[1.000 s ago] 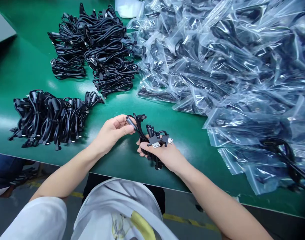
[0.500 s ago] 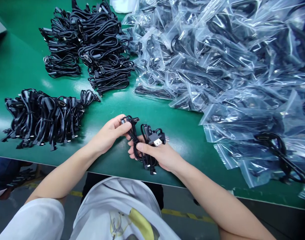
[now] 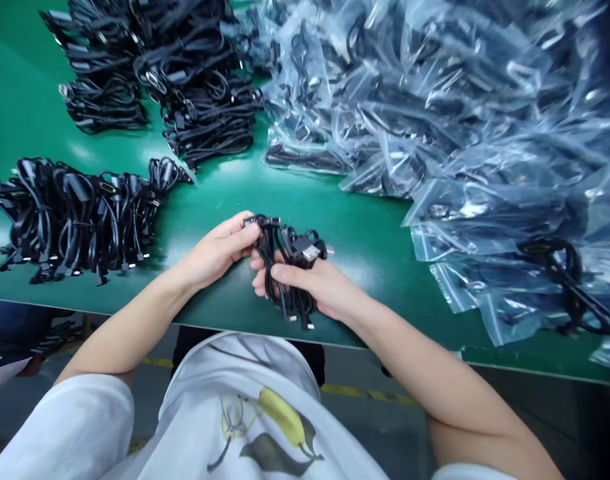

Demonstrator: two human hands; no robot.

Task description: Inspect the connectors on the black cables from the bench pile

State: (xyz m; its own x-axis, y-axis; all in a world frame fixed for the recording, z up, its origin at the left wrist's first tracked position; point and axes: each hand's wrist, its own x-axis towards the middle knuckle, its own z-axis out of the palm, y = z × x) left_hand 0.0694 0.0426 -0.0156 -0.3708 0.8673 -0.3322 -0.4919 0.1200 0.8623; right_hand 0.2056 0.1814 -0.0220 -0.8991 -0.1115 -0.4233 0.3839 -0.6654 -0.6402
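Observation:
Several coiled black cables point(image 3: 297, 293) are gathered in my right hand point(image 3: 315, 280), its thumb pressed over them and its fingers curled underneath. White-tipped connectors poke out at the bundle's top and lower end. My left hand point(image 3: 225, 243) pinches the upper left end of one coil in this bundle between thumb and fingers. Both hands are above the green table point(image 3: 225, 193), near its front edge. To the left lies a row of bundled black cables point(image 3: 79, 217), apart from my hands.
Farther back on the left are stacks of coiled black cables point(image 3: 195, 120). Clear plastic bags point(image 3: 435, 147) with cables inside cover the right and back right. One unbagged black cable point(image 3: 567, 280) rests on the bags at right. At lower left, part of another person point(image 3: 9, 340) shows.
The view has shifted, so the table items appear higher in the picture. My left hand's coil has come closer against the bundle in my right hand. Both hands keep their grip.

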